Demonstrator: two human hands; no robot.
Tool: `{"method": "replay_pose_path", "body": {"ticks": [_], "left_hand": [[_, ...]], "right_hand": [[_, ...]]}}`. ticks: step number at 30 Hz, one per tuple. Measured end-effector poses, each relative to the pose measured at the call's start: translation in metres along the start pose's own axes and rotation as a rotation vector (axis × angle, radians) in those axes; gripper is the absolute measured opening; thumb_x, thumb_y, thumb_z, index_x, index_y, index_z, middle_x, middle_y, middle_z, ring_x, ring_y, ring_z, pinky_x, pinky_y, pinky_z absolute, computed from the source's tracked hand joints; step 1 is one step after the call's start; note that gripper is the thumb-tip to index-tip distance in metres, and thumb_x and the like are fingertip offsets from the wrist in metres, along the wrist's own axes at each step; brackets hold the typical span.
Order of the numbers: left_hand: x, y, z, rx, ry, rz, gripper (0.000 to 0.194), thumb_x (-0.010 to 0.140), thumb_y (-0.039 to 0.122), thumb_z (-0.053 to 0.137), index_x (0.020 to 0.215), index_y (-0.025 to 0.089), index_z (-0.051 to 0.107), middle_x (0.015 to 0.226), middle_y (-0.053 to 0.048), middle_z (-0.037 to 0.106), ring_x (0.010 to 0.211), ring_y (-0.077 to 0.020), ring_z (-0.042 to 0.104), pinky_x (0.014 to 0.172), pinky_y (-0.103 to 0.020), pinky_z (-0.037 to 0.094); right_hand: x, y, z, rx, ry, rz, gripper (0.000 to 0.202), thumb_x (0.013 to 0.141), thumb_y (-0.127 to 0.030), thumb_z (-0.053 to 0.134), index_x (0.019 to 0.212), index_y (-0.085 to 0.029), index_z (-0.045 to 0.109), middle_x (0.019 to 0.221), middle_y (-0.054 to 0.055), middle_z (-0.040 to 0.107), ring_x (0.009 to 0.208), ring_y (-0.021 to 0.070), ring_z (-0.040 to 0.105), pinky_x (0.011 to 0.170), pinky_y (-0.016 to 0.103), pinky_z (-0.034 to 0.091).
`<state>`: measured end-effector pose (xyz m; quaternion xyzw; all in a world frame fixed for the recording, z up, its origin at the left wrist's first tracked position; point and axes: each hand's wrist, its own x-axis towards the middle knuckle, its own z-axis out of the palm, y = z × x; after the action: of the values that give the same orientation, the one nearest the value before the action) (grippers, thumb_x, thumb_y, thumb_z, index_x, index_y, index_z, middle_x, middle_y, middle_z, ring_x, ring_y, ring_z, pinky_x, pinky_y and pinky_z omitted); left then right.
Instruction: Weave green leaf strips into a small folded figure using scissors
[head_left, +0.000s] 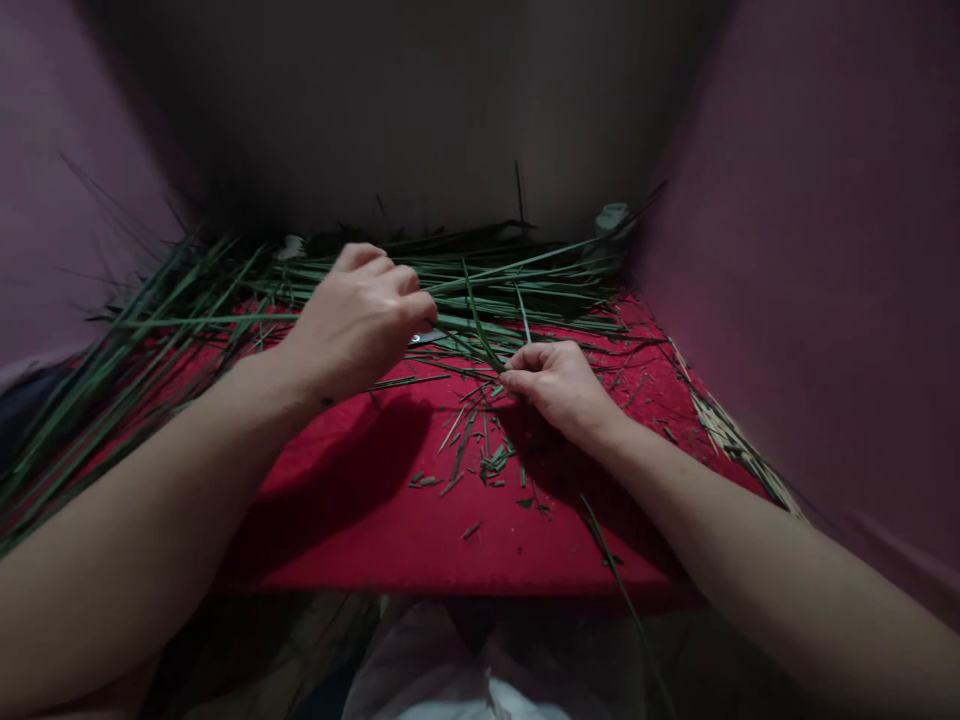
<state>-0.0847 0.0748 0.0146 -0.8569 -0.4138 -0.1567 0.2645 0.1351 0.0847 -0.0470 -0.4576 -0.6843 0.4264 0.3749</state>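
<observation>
Green blades of grass [525, 290] lie in a wide heap along the back of a red cloth [337, 540]. My left hand [367, 310] is closed over the front of the heap, fingers curled round a long blade that runs out on both sides. To its right, my right hand [551, 385] pinches a green blade [476, 320] between thumb and fingertips; its tip points up. Part of a small metal tool [426, 339] shows beside my left hand. Short cut pieces [495, 462] are scattered on the cloth below my hands.
Long blades [67, 440] spread over the left edge. A pale container [611, 217] stands at the back right. Pale stalks [724, 430] lie along the right edge. One blade [619, 580] hangs over the front edge. Walls rise behind and on both sides.
</observation>
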Motion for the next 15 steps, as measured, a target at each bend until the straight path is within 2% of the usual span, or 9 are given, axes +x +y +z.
{"method": "replay_pose_path", "body": {"ticks": [4, 7, 10, 12, 15], "left_hand": [[-0.002, -0.011, -0.013, 0.096, 0.057, -0.106, 0.024, 0.085, 0.022, 0.043, 0.073, 0.019, 0.063, 0.074, -0.002, 0.051, 0.073, -0.0139, 0.041, 0.096, -0.046, 0.032], [-0.003, -0.012, -0.021, 0.036, 0.111, -0.213, 0.028, 0.087, 0.028, 0.044, 0.072, 0.016, 0.064, 0.078, -0.001, 0.054, 0.073, -0.0112, 0.044, 0.094, -0.043, 0.033], [-0.002, -0.005, -0.029, -0.287, 0.059, -0.311, 0.025, 0.080, 0.033, 0.052, 0.074, 0.014, 0.067, 0.074, 0.000, 0.058, 0.066, -0.0085, 0.048, 0.073, -0.029, 0.041], [0.001, 0.004, -0.036, -0.541, -0.060, -0.428, 0.024, 0.073, 0.035, 0.058, 0.072, 0.013, 0.068, 0.064, 0.000, 0.057, 0.058, -0.0075, 0.048, 0.057, -0.022, 0.037], [0.006, 0.016, -0.043, -0.798, -0.196, -0.634, 0.021, 0.067, 0.033, 0.064, 0.069, 0.013, 0.068, 0.050, 0.003, 0.051, 0.046, -0.0046, 0.040, 0.046, -0.018, 0.030]], "right_hand": [[0.006, 0.005, -0.005, 0.137, 0.027, 0.079, 0.009, 0.063, -0.016, 0.061, 0.056, -0.015, 0.055, 0.046, -0.003, 0.049, 0.039, 0.0055, 0.036, 0.040, 0.022, 0.025], [0.010, 0.009, -0.008, 0.251, 0.009, 0.144, 0.010, 0.063, -0.017, 0.062, 0.057, -0.015, 0.054, 0.045, -0.001, 0.051, 0.034, 0.0051, 0.035, 0.035, 0.022, 0.022], [0.011, 0.012, -0.009, 0.351, 0.000, 0.167, 0.013, 0.063, -0.019, 0.064, 0.058, -0.015, 0.053, 0.044, -0.002, 0.051, 0.033, 0.0049, 0.035, 0.034, 0.021, 0.021], [0.011, 0.013, -0.009, 0.408, -0.014, 0.158, 0.014, 0.063, -0.020, 0.065, 0.059, -0.015, 0.053, 0.044, -0.003, 0.050, 0.033, 0.0046, 0.035, 0.034, 0.021, 0.022], [0.009, 0.013, -0.008, 0.461, -0.043, 0.141, 0.014, 0.064, -0.021, 0.066, 0.062, -0.015, 0.053, 0.046, -0.004, 0.052, 0.034, 0.0045, 0.036, 0.034, 0.021, 0.022]]}}
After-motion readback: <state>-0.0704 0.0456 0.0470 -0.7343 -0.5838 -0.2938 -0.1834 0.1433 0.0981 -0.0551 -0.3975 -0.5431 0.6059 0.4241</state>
